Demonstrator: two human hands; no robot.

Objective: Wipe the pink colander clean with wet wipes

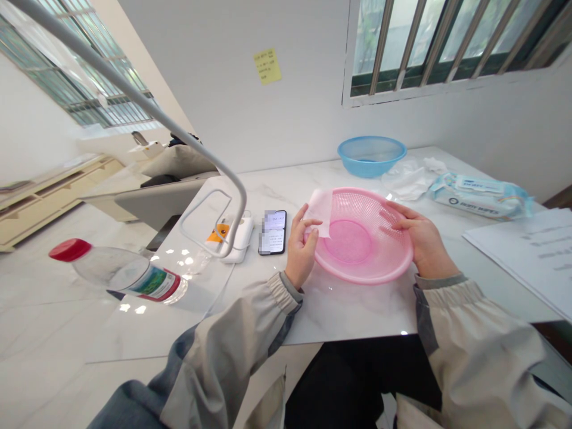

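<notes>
A round pink plastic colander (pixel 353 238) with a mesh wall is tilted toward me over the table. My left hand (pixel 302 247) has its fingers closed on a thin white wipe (pixel 320 213), which lies over the colander's left rim and inner wall. Around the opposite rim my right hand (pixel 420 238) is closed, with the thumb on the inside and the other fingers mostly hidden behind. Behind the colander stands a blue plastic basin (pixel 372 158). Beside it are crumpled white wipes (pixel 409 180) and a blue packet of body wipes (pixel 482 196).
Left of my hands lie a phone (pixel 272 232) and a white device with an orange picture (pixel 236 238). A grey curved lamp arm (pixel 170 122) crosses above them. A red-capped bottle (pixel 125 274) stands at the left; printed papers (pixel 531 250) lie at the right edge.
</notes>
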